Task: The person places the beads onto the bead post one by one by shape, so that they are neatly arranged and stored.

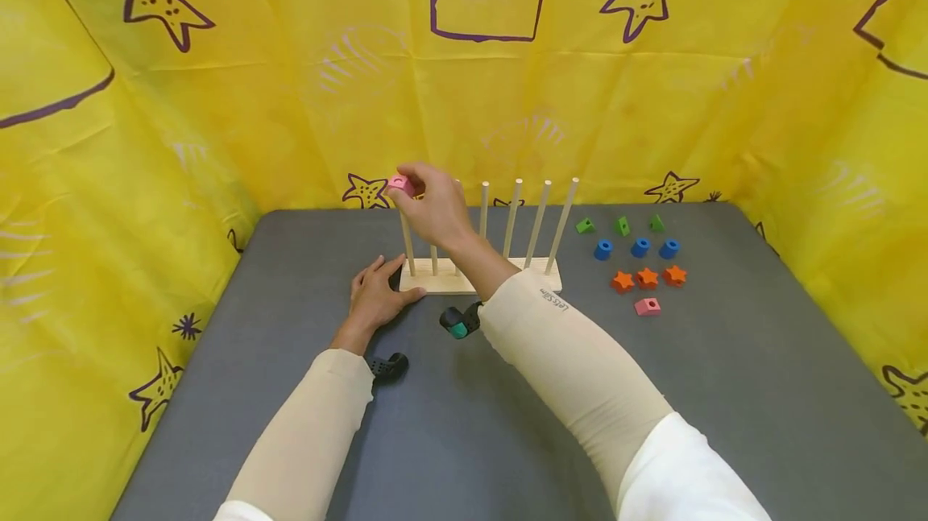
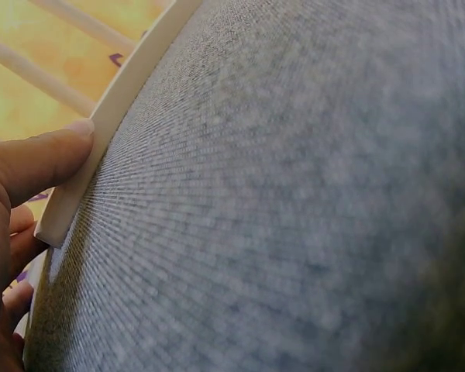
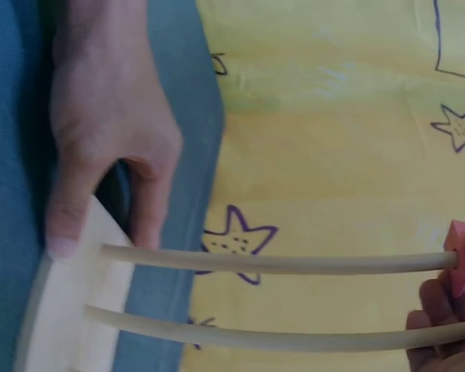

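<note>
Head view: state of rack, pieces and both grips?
Rack: flat on table, pegs upright
Raised pink block: at tip of leftmost peg
Other pink block: loose on table
Green blocks: loose on table
Blue cylinders: loose
Orange stars: loose
Left grip: holding rack's left end
Right grip: pinching raised pink block

The right hand (image 1: 435, 203) partly hides wooden pegs (image 1: 434, 262).

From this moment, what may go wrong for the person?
The pink block is at the tip of the leftmost peg; if the right hand tilts it, it might jam or drop. The left hand grips only one end of the base, so a sideways push could twist it.
</note>
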`<state>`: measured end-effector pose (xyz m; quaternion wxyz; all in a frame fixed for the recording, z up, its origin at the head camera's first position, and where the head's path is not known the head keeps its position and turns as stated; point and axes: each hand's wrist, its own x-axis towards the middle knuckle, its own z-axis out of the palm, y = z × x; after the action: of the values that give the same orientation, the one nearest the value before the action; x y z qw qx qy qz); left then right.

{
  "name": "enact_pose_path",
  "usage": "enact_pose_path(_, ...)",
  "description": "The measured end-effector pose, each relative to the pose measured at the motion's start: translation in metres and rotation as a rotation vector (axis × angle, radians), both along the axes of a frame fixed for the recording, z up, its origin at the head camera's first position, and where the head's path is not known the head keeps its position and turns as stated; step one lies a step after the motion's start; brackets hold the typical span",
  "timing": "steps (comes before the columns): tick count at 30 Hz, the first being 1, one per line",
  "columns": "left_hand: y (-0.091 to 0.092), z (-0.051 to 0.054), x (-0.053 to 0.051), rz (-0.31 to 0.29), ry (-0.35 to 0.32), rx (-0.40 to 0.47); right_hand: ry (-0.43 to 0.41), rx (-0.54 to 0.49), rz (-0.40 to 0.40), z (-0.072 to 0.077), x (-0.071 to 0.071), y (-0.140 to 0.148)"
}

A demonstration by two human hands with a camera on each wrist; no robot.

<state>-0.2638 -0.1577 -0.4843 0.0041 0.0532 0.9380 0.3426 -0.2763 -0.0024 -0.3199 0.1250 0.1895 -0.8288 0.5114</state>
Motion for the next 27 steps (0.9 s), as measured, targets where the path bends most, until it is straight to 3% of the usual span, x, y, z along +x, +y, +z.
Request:
enact_pose_path(10,0.002,0.000,0.000,0.027,-0.028,0.004,0.002,-0.319,0.008,-0.032,-0.003,-0.005)
enact_pose_path(17,-0.001,-0.001,0.004,0.021,-0.032,-0.006,-0.105,-0.510,0.010,-0.054,0.000,-0.014)
enact_pose_path(22,-0.003,-0.001,0.003,0.007,0.011,-0.010,-0.175,-0.573,0.007,-0.072,-0.001,-0.019)
enact_pose_path(27,0.000,-0.001,0.000,0.006,-0.009,0.000,-0.214,-0.512,-0.061,-0.091,0.000,-0.016)
